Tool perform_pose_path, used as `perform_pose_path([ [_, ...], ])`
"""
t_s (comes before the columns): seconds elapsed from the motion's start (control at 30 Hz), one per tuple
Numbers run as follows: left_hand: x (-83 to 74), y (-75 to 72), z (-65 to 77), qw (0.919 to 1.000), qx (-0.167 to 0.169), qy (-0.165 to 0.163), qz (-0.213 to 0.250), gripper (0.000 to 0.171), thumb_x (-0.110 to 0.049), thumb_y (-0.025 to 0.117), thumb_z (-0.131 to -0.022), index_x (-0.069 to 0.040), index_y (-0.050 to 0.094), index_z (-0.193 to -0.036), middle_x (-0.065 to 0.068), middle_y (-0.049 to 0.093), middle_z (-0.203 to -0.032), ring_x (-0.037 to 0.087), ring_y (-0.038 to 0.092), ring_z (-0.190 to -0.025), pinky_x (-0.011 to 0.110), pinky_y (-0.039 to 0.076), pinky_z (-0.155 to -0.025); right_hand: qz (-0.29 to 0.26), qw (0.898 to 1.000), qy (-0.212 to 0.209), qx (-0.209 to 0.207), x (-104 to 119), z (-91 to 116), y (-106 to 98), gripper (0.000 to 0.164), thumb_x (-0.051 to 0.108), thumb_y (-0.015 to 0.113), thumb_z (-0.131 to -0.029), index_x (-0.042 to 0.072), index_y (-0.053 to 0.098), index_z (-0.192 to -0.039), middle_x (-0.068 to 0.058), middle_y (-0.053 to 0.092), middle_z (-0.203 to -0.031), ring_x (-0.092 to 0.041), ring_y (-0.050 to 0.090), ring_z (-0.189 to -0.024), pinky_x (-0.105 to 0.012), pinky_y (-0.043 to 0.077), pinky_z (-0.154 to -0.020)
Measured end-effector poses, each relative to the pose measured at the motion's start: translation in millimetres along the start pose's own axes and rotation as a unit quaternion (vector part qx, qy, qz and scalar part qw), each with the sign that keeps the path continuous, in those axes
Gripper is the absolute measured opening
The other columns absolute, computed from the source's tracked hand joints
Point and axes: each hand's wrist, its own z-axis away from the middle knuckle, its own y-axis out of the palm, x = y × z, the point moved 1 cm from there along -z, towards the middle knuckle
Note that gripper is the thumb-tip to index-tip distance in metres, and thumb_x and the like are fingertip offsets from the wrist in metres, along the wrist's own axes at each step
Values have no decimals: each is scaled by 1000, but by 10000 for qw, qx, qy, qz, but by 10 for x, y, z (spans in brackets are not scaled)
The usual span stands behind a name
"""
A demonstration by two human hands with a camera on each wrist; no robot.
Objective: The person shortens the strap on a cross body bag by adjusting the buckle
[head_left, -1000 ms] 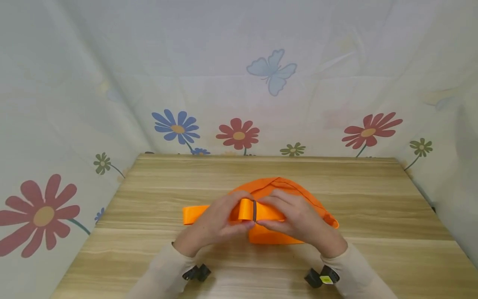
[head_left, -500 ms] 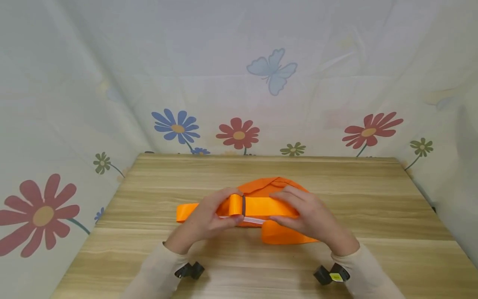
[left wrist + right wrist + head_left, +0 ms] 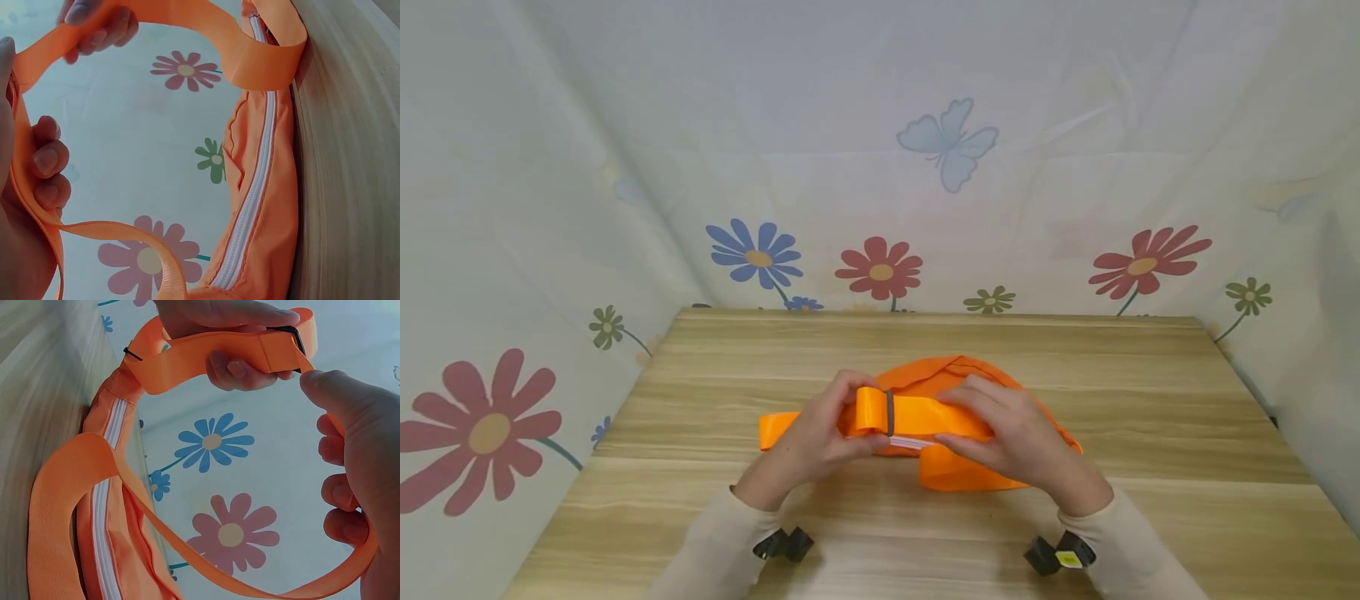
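Note:
An orange waist bag point(image 3: 925, 371) lies on the table, its white zipper point(image 3: 265, 150) facing the wrist cameras. My left hand point(image 3: 808, 442) holds the bag's orange strap at a dark strap slider point(image 3: 891, 413), where the webbing doubles into a short loop point(image 3: 871, 410). To the right of the slider, my right hand point(image 3: 1018, 433) grips the strap point(image 3: 917, 415) between thumb and fingers. In the right wrist view the right thumb tip is right by the slider point(image 3: 294, 337). Slack strap point(image 3: 56, 506) hangs in a curve in front of the bag.
The wood-grain table point(image 3: 880, 542) reaches back to a pale curtain point(image 3: 775, 125) printed with flowers and a butterfly. A strap loop point(image 3: 775, 431) sticks out left of the left hand. Black wrist cameras point(image 3: 1060, 553) sit under both sleeves.
The hands have moved apart: the left shifted left with the slider, the right slid right along the strap, then slightly back. More flat strap and the white zipper now show between them.

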Motion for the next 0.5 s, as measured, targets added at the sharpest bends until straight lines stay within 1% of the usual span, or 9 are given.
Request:
perform_pose_path([
  [0.07, 0, 7, -9, 9999, 39, 159, 20, 60, -21, 88, -91, -7, 48, -134, 11, 71, -122, 20, 70, -104, 29, 63, -96, -22, 10000, -41, -16, 10, -10, 11, 43, 47, 70, -104, 7, 72, -121, 0, 71, -104, -11, 60, -79, -18, 55, -71],
  [0.2, -19, 21, -30, 9985, 16, 515, -168, 62, -18, 92, -83, -7, 51, -128, 10, 71, -117, 19, 70, -102, 32, 64, -96, -62, 9999, -99, -36, 32, -28, 35, 42, 45, 70, -104, 6, 72, -122, -1, 72, -105, -11, 61, -80, -19, 56, -72],
  [0.33, -59, 38, -49, 9978, -22, 543, -375, 65, -16, 95, -78, -8, 53, -126, 7, 71, -115, 19, 70, -103, 33, 64, -97, -63, 10000, -61, -8, 55, -39, 53, 44, 47, 68, -104, 7, 71, -122, -1, 72, -107, -12, 63, -83, -20, 58, -76],
  [0.43, -93, 52, -63, 9973, -17, 523, -507, 65, -17, 95, -78, -9, 54, -127, 5, 72, -117, 19, 71, -106, 33, 63, -100, 18, 10000, -7, 27, 70, -42, 62, 45, 48, 70, -103, 7, 71, -122, -1, 73, -110, -14, 66, -87, -24, 61, -80],
  [0.5, -110, 59, -72, 9962, -46, 617, -607, 65, -17, 96, -77, -9, 55, -127, 5, 73, -117, 19, 72, -106, 35, 63, -100, 99, 9999, 39, 78, 80, -46, 66, 45, 48, 72, -102, 8, 72, -123, -1, 74, -111, -14, 69, -91, -26, 63, -84],
])
